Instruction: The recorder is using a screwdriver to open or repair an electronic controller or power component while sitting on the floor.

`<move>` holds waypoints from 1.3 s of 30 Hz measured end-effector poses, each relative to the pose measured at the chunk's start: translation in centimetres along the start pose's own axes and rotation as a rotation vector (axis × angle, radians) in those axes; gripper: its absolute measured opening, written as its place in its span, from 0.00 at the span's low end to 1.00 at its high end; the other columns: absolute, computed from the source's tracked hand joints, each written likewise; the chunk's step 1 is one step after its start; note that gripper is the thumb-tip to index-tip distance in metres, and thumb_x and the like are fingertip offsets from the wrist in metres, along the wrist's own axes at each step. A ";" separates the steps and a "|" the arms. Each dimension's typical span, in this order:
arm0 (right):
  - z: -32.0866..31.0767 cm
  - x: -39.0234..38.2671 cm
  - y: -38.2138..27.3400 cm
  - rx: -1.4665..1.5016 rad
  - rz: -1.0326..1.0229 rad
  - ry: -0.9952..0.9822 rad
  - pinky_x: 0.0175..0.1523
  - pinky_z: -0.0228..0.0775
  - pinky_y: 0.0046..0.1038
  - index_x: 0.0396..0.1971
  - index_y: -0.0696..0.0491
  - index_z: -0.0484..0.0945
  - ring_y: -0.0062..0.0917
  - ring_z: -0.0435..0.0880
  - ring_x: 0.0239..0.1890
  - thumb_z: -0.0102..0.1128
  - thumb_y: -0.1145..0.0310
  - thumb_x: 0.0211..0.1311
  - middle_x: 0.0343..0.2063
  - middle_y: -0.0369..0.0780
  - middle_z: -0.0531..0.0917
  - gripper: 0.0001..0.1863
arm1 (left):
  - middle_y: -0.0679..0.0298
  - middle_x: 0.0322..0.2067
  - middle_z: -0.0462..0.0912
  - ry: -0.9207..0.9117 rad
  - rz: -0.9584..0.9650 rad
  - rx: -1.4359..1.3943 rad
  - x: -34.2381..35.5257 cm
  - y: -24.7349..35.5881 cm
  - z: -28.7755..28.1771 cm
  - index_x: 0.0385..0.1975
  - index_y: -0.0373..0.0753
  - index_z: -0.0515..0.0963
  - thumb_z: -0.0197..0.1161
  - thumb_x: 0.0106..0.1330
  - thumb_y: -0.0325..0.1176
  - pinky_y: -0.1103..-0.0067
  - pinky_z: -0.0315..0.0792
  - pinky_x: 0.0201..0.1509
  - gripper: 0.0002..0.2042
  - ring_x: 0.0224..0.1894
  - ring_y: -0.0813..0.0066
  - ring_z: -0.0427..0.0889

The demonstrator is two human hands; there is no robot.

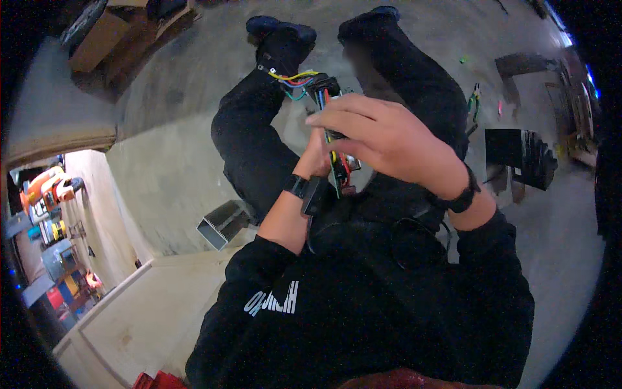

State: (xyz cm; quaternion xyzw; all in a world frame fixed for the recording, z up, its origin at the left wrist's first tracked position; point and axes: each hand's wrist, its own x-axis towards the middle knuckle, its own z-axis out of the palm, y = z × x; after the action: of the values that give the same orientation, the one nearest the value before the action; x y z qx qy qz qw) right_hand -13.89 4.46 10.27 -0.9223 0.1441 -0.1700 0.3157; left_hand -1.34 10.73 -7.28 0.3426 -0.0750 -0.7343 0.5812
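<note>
Between my thighs I hold a circuit board with wires point(338, 174), its long edge turned toward me. Red, yellow, blue and black leads run along it, and a bundle of coloured wires point(301, 79) fans out from its far end toward my left shin. My left hand point(315, 154) is closed around the board's left side, its fingers mostly hidden. Over the upper part curves my right hand point(389, 133), fingers together and thumb underneath, closed on the board and wires. What its fingertips touch is hidden.
A grey finned metal housing point(222, 225) lies beside my left thigh. To the right are a black finned box point(518, 155) and green-handled pliers point(475, 102). A cardboard box point(100, 42) stands far left. Orange tools point(48, 188) and other items show beyond an opening at left.
</note>
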 end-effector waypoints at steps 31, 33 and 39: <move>1.6 -0.3 0.0 -0.012 -0.034 0.174 0.54 0.69 0.34 0.52 0.60 0.71 0.39 0.76 0.48 0.61 0.76 0.48 0.46 0.45 0.76 0.27 | 0.69 0.26 0.73 0.073 -0.106 -0.192 0.7 -0.5 -1.0 0.41 0.43 0.72 0.49 0.67 0.50 0.81 0.72 0.20 0.17 0.23 0.78 0.75; 2.3 0.0 -1.0 -0.079 0.029 0.221 0.52 0.70 0.35 0.52 0.58 0.72 0.39 0.77 0.46 0.61 0.78 0.47 0.46 0.45 0.76 0.26 | 0.70 0.26 0.73 0.045 -0.038 -0.174 1.3 -0.6 -1.0 0.40 0.44 0.72 0.50 0.67 0.51 0.81 0.73 0.22 0.17 0.24 0.78 0.76; 1.1 0.9 -1.7 0.046 0.022 0.126 0.46 0.71 0.33 0.51 0.51 0.74 0.39 0.76 0.44 0.63 0.79 0.46 0.43 0.45 0.76 0.27 | 0.67 0.34 0.79 -0.002 -0.026 -0.174 -0.9 0.5 0.3 0.44 0.43 0.73 0.48 0.68 0.50 0.77 0.77 0.34 0.18 0.33 0.76 0.81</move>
State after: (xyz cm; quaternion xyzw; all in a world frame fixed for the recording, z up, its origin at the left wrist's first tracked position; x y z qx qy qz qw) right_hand -12.41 5.98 10.70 -0.9006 0.1698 -0.2276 0.3292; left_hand -1.02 11.29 -6.44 0.2908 -0.0071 -0.7459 0.5992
